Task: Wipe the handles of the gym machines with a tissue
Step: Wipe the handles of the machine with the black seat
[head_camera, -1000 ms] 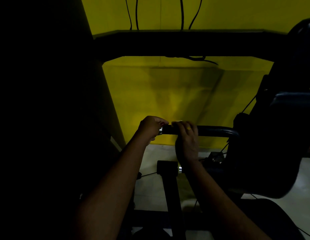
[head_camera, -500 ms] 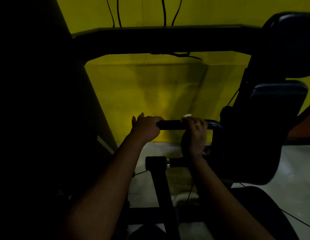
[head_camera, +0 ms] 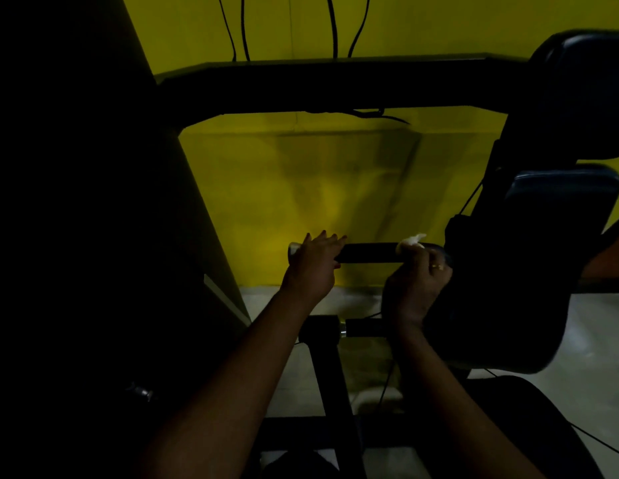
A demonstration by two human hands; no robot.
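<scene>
Handle [head_camera: 366, 253]: black grip bar of a gym machine, level before a yellow wall [head_camera: 301, 188], apparently mid-wipe.
Left hand [head_camera: 313, 267]: laid over the bar's free end beside the chrome cap [head_camera: 294, 248], fingers stretched out, seemingly to steady it.
Right hand [head_camera: 416, 288]: curled round the bar's machine end, clamping the tissue.
Tissue [head_camera: 410, 240]: white wad bunched atop the bar at that end, pressed for rubbing.

Left hand [head_camera: 311, 267] on the left end of the handle [head_camera: 366, 253], right hand [head_camera: 415, 288] and tissue [head_camera: 410, 240] on its right end
</scene>
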